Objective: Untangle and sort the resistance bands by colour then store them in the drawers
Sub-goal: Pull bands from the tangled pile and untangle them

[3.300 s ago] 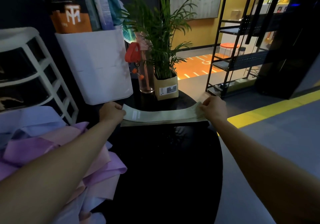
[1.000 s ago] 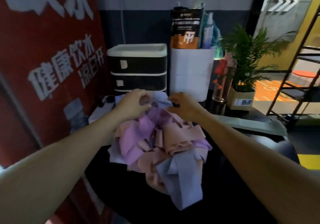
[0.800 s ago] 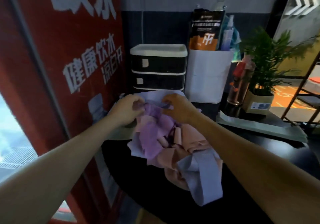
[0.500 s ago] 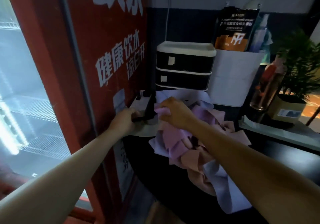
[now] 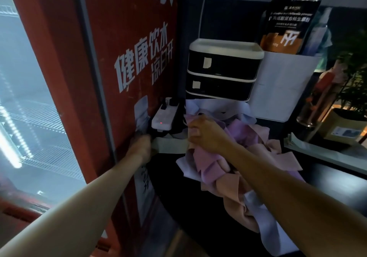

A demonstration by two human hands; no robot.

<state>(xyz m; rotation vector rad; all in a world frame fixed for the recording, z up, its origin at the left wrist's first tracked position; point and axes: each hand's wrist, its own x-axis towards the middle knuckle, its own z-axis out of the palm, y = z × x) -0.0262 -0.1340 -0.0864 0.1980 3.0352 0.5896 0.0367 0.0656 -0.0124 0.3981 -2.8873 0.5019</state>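
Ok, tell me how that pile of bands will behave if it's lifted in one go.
The pile is probably floppy: its strips fold and crease over each other. It likely comes up as a clump, since pink, purple and bluish bands overlap. Loose ends would probably dangle; one bluish band already hangs over the table edge. The right hand grips only its top.

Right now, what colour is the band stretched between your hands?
Pale greenish grey band, best seen in the head view, from left hand to right hand.
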